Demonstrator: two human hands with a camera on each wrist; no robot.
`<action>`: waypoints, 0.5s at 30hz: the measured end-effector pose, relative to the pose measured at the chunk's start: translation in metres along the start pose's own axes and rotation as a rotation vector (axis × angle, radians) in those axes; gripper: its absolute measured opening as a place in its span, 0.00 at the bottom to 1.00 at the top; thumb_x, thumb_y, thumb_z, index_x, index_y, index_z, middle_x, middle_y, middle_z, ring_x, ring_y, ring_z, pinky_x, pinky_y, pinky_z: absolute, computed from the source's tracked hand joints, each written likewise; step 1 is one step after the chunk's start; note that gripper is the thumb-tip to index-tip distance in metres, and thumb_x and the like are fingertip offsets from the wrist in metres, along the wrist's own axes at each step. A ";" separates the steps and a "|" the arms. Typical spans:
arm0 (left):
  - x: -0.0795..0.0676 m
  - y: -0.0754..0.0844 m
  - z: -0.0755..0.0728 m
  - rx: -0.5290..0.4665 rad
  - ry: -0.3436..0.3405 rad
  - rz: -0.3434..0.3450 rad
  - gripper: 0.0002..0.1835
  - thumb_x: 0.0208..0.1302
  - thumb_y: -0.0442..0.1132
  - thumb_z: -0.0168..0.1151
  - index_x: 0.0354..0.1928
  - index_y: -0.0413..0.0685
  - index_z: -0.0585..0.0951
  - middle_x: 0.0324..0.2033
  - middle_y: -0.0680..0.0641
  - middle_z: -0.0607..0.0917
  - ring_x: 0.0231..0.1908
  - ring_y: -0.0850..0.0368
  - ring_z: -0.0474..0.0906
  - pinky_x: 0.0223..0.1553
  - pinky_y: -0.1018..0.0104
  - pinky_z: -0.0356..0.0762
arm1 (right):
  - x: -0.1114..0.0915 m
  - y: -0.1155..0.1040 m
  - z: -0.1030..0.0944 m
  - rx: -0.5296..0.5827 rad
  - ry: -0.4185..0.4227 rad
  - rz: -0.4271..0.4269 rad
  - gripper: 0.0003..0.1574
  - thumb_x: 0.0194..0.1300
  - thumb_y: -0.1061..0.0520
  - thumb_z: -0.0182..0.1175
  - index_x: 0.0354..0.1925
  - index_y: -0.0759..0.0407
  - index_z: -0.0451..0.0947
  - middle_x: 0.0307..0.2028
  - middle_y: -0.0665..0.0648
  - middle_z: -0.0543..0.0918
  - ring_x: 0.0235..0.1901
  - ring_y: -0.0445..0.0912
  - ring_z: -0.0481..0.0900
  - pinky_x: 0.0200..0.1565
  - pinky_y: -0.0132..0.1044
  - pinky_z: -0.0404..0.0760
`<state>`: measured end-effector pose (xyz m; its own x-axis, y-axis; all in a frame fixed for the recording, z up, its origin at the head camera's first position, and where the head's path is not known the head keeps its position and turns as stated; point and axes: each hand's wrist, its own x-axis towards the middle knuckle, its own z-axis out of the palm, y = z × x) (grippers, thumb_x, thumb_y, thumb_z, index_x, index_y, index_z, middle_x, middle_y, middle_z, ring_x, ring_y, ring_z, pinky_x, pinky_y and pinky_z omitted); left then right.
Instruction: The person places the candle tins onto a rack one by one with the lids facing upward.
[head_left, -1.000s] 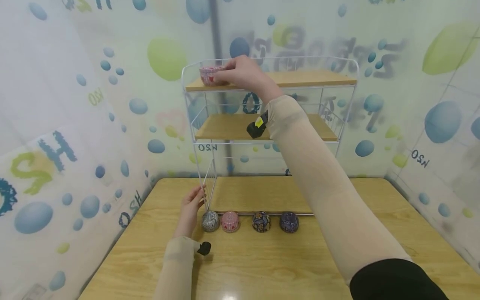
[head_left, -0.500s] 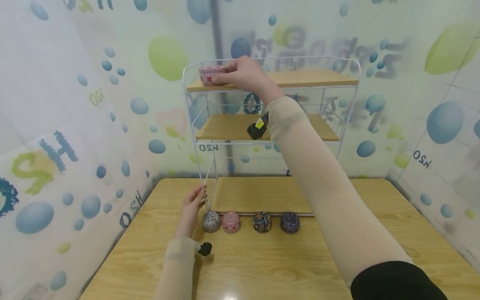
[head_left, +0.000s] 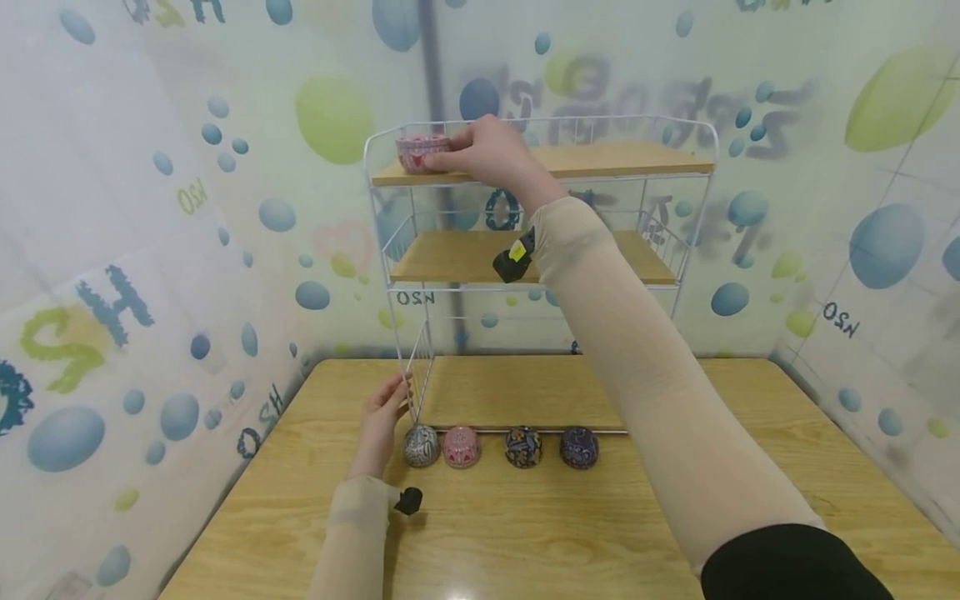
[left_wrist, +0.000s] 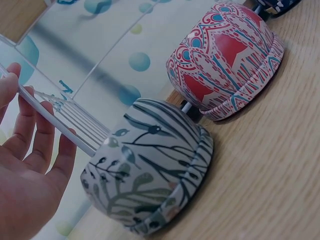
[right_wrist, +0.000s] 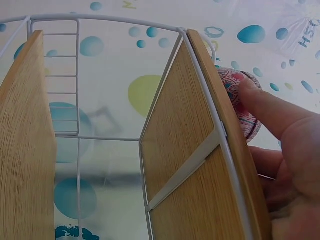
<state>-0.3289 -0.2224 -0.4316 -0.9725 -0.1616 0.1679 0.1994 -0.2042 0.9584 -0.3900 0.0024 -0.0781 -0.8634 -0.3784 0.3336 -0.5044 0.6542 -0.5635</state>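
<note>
In the head view my right hand (head_left: 491, 154) grips a round pink patterned tin (head_left: 420, 154) at the left end of the rack's top shelf (head_left: 622, 157). The right wrist view shows the thumb against the side of the tin (right_wrist: 231, 82), partly hidden behind the shelf board. Lower down, my left hand (head_left: 384, 417) holds the white wire post (left_wrist: 55, 122) at the rack's left side, thumb and fingers around it. Just beside that hand sits a grey-white leaf-patterned tin (left_wrist: 150, 165). Right of it is a second pink tin (left_wrist: 225, 60) with red figures.
Two dark patterned tins, one with orange motifs (head_left: 522, 447) and one purplish (head_left: 579, 447), continue the row along the rack's front bottom bar. The rack's middle shelf (head_left: 450, 257) is wooden with wire sides. Patterned walls surround the wooden table (head_left: 480, 533).
The pink tin on the top shelf has shifted slightly left, with the right hand still on it. The left hand stays on the post.
</note>
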 end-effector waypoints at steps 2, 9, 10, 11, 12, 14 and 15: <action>0.000 0.000 0.000 0.000 0.002 -0.003 0.19 0.73 0.31 0.52 0.60 0.26 0.70 0.49 0.39 0.75 0.46 0.54 0.72 0.62 0.43 0.62 | 0.000 0.000 0.000 -0.001 0.003 -0.001 0.32 0.59 0.32 0.64 0.47 0.56 0.85 0.35 0.51 0.79 0.34 0.43 0.66 0.35 0.35 0.64; 0.000 0.002 0.000 0.011 0.001 -0.005 0.19 0.73 0.32 0.52 0.60 0.27 0.70 0.49 0.37 0.75 0.49 0.48 0.71 0.62 0.44 0.63 | 0.000 0.001 0.000 -0.024 0.003 -0.015 0.32 0.60 0.32 0.63 0.48 0.55 0.84 0.37 0.51 0.80 0.35 0.43 0.67 0.36 0.34 0.65; 0.000 0.002 0.000 0.015 0.002 -0.006 0.19 0.73 0.32 0.52 0.60 0.27 0.70 0.50 0.36 0.75 0.50 0.47 0.70 0.62 0.44 0.63 | 0.000 0.000 0.000 -0.025 0.000 -0.015 0.33 0.60 0.32 0.62 0.49 0.54 0.84 0.38 0.51 0.80 0.36 0.43 0.67 0.36 0.34 0.65; 0.001 0.000 -0.001 0.018 0.006 -0.006 0.19 0.73 0.33 0.52 0.60 0.27 0.70 0.49 0.37 0.75 0.49 0.48 0.71 0.61 0.45 0.64 | -0.001 0.000 0.001 -0.027 -0.002 -0.016 0.33 0.60 0.31 0.62 0.50 0.54 0.84 0.39 0.51 0.80 0.37 0.43 0.67 0.37 0.34 0.65; 0.001 -0.001 -0.001 0.013 0.006 -0.004 0.19 0.73 0.32 0.52 0.60 0.27 0.70 0.49 0.37 0.75 0.49 0.48 0.71 0.62 0.44 0.64 | -0.001 0.000 0.001 -0.024 -0.006 -0.013 0.33 0.60 0.31 0.62 0.51 0.53 0.84 0.40 0.51 0.80 0.37 0.44 0.67 0.37 0.35 0.65; 0.000 0.000 -0.001 0.009 0.008 -0.002 0.19 0.73 0.32 0.52 0.60 0.26 0.70 0.47 0.39 0.77 0.47 0.50 0.72 0.62 0.44 0.63 | -0.001 0.000 0.001 -0.024 -0.012 -0.014 0.34 0.60 0.31 0.61 0.53 0.52 0.83 0.42 0.51 0.81 0.39 0.44 0.68 0.39 0.35 0.66; 0.000 0.000 -0.001 0.011 0.008 -0.001 0.19 0.73 0.32 0.52 0.60 0.26 0.70 0.46 0.40 0.77 0.47 0.52 0.72 0.62 0.44 0.63 | -0.001 -0.001 0.002 -0.024 -0.013 -0.014 0.34 0.60 0.31 0.61 0.53 0.52 0.82 0.42 0.51 0.81 0.40 0.44 0.68 0.39 0.35 0.66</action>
<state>-0.3284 -0.2231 -0.4319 -0.9717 -0.1688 0.1654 0.1972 -0.1936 0.9611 -0.3887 0.0012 -0.0791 -0.8563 -0.3959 0.3316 -0.5164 0.6643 -0.5404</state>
